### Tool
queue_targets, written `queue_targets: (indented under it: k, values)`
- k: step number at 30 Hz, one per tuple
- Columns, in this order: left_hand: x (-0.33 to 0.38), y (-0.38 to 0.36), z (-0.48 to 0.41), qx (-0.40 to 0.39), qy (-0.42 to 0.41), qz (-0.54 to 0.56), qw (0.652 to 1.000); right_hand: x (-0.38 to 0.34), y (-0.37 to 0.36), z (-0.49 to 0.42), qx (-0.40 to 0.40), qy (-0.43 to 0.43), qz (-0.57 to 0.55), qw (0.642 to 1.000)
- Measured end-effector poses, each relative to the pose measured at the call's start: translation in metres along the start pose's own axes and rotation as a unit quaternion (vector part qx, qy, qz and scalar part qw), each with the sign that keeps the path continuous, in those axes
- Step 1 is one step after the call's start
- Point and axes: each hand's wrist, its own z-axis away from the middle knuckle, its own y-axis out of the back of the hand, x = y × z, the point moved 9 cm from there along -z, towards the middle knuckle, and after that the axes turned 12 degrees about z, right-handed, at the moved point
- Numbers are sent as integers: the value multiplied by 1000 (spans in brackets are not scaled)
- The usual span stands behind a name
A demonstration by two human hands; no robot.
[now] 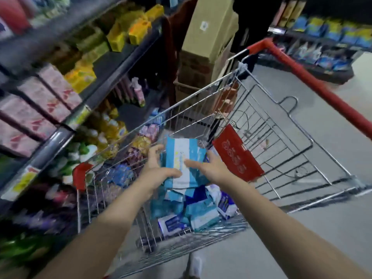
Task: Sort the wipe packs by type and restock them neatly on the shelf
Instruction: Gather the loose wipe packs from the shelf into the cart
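You hold one light-blue-and-white soft plastic wipe pack (182,152) in both hands, just above the silver wire shopping cart (201,94) and over its near end. Your left hand (156,170) has its grip closed on the pack's left edge, with the thumb lying across the front and the fingers curled behind. Your right hand (213,170) has its grip closed on the right edge, with the thumb pressed on the white middle band and the fingers wrapped round the back. The pack stands roughly upright, its face turned toward you.

Below your hands, a loose pile of blue, teal and white wipe packs (197,212) fills the near part of the cart, lying at mixed angles. A red plastic seat flap (237,156) stands just right of your right hand, and the cart's red handle bar (314,81) runs along the far right side.

To the left, the dark metal shelf unit (60,135) stands close beside the cart. It carries pink cartons (50,93) on a middle level and yellow packs (120,37) higher up; the lower goods are too blurred to tell. Tall brown cardboard boxes (209,29) stand at the far end of the cart. The grey floor (322,208) lies to the right, and more shelves with blue packs (332,33) stand at the far right.
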Motion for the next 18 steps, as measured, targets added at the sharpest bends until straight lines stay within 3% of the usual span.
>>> queue_targets:
  k: [6,9,11,15,18]
  values:
    - [-73,-23,-69,-35,60,-182,981,84,1,-78,-21,-99,17,995]
    - [-118,-19,-85,-85,115,-350,926,113,2,-92,-46,-121,145,981]
    - [-132,-17,-89,-114,108,-443,883,132,1,-99,-72,-127,217,965]
    - [-146,-15,-85,-140,73,-519,840,171,-6,-103,-143,-159,328,920]
    - [-158,-6,-75,-154,74,-580,797,188,-16,-94,-204,-186,347,896]
